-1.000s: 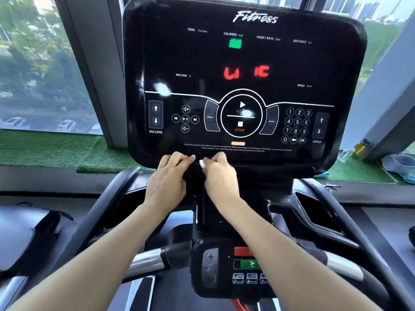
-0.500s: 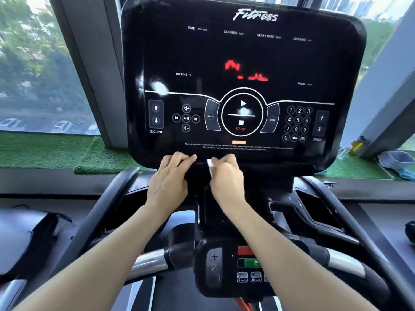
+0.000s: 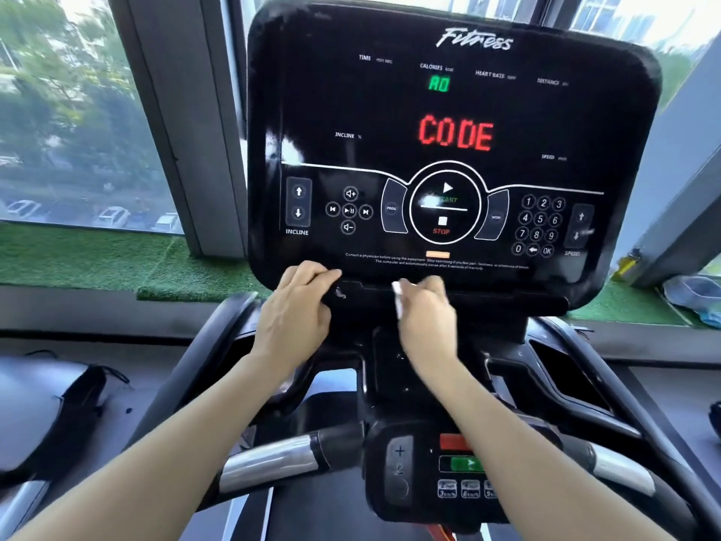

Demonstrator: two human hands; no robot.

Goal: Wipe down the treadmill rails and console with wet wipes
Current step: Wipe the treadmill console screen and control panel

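The black treadmill console [image 3: 452, 150] fills the upper middle, its screen lit with red letters. At its lower edge my right hand [image 3: 427, 312] holds a small white wet wipe [image 3: 398, 296] with curled fingers, pressed against the ledge below the screen. My left hand [image 3: 298, 310] rests beside it on the same lower edge, fingers bent over the rim and holding nothing. The silver and black handlebar rail [image 3: 273, 460] runs across below my forearms, with the small lower control panel [image 3: 437, 470] in the middle.
Curved black side rails [image 3: 608, 388] flank the console. A green turf sill [image 3: 97, 259] lies under the window behind. A blue bag [image 3: 694, 294] sits on the sill at the right. A dark bag [image 3: 66, 408] lies at the left.
My right hand with the wipe has slid a little to the right along the console's lower edge. The screen's red display now reads a full word.
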